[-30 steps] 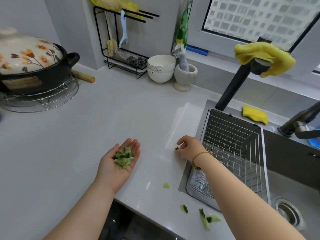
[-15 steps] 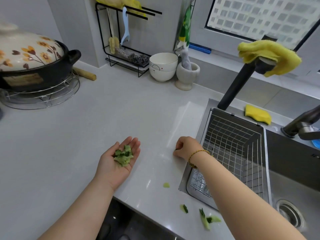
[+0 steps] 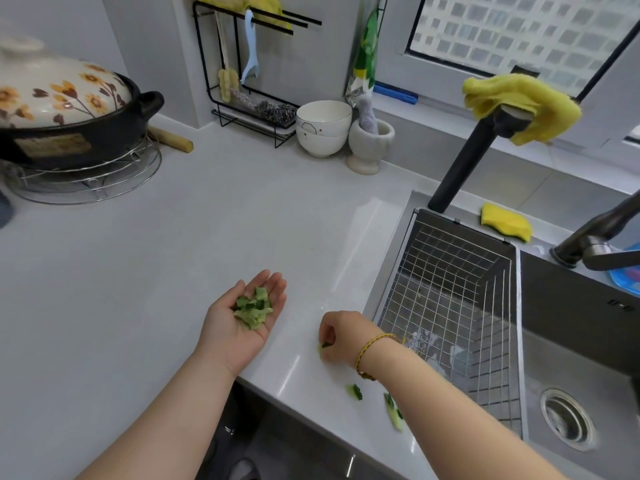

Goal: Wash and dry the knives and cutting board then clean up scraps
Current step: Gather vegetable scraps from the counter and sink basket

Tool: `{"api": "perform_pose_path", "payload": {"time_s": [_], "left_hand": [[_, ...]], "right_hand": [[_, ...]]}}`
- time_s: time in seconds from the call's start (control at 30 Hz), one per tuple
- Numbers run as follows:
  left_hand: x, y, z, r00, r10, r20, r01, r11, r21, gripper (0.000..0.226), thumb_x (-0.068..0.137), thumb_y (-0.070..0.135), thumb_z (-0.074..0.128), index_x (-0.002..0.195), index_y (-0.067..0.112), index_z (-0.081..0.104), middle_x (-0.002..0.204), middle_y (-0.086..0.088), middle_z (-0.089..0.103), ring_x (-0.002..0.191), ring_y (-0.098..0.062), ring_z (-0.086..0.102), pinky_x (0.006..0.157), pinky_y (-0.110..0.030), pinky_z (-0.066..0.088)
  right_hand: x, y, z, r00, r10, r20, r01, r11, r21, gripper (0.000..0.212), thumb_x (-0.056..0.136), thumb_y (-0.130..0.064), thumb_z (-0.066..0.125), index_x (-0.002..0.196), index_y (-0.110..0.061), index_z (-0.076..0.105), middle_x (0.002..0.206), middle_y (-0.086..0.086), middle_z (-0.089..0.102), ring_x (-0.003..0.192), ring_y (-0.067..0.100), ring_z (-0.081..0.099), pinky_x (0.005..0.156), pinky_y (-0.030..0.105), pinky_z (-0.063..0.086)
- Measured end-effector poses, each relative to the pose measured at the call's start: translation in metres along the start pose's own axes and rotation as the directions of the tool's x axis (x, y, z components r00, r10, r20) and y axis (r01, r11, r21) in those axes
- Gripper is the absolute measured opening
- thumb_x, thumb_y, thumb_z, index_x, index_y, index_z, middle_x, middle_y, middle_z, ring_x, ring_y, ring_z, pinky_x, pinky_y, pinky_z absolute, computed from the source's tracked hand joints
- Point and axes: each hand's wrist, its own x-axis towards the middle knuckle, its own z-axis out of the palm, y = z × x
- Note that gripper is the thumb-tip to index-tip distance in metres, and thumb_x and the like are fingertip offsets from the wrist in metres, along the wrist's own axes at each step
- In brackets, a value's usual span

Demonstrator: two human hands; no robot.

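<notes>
A: How is the right hand [image 3: 341, 337] held?

B: Its fingers are curled down onto the countertop [image 3: 156, 271]. A green scrap [image 3: 325, 345] is pinched at their tips, just beside the left edge of the sink [image 3: 571, 323]. A braided bracelet [image 3: 375, 344] is worn on that wrist.

A: And the left hand [image 3: 242, 323]?

B: It is held palm up over the countertop, with the fingers relaxed and slightly cupped. A pile of cut green scraps [image 3: 252, 308] is carried in the palm, and nothing is gripped.

A: Are other scraps seen?

B: Two are seen lying on the countertop near its front edge. A small piece [image 3: 355, 391] lies below the right wrist, and a longer piece [image 3: 394, 415] is partly hidden by the right forearm.

A: What is found in the sink?

B: A wire basket [image 3: 450, 289] is set in its left part, and the drain [image 3: 568, 419] is seen at the lower right. A black faucet [image 3: 460, 161] is mounted behind the basket, with a yellow cloth [image 3: 519, 102] draped over its top. A yellow sponge [image 3: 505, 221] is laid on the ledge behind the sink.

A: What is placed farther off?

B: Two stacked white bowls [image 3: 323, 128] and a stone mortar [image 3: 370, 143] holding a pestle are stood by the back wall, next to a black wire rack [image 3: 249, 64]. At far left, a dark clay pot [image 3: 69, 109] with a flowered lid is set on a round wire trivet [image 3: 93, 181].
</notes>
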Motion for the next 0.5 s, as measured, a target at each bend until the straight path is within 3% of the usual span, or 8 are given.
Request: {"api": "perform_pose_path", "payload": {"time_s": [0.13,0.3,0.5], "left_hand": [[-0.006,-0.006,0.000,1.000,0.009,0.001,-0.009,1.000,-0.008,0.057,0.098,0.020,0.034,0.060,-0.001,0.073,0.074,-0.013,0.071,0.065,-0.023,0.071,0.058,-0.032,0.059],[-0.005,-0.011,0.000,1.000,0.006,0.004,-0.006,1.000,-0.029,0.057,0.098,0.020,0.034,0.061,-0.001,0.073,0.075,-0.014,0.071,0.066,-0.024,0.071,0.058,-0.033,0.059],[0.000,-0.016,0.004,1.000,-0.009,0.008,0.009,1.000,-0.030,0.057,0.098,0.020,0.034,0.061,-0.001,0.073,0.075,-0.014,0.071,0.066,-0.024,0.071,0.058,-0.034,0.059]], "right_hand": [[0.000,-0.005,0.000,1.000,-0.001,0.031,0.006,0.990,-0.143,0.013,0.085,-0.006,0.046,0.081,-0.019,0.048,0.092,0.001,0.048,0.081,0.019,0.046,0.067,0.021,0.038],[-0.003,0.001,0.002,1.000,0.000,0.002,0.000,0.992,-0.130,0.031,0.084,-0.008,0.045,0.061,-0.025,0.034,0.076,-0.003,0.045,0.078,0.020,0.046,0.048,0.015,0.032],[-0.007,0.007,0.004,0.998,-0.011,-0.062,0.005,0.996,-0.092,0.032,0.082,-0.010,0.048,0.059,-0.027,0.034,0.083,-0.002,0.049,0.078,0.017,0.047,0.061,0.021,0.038]]}}
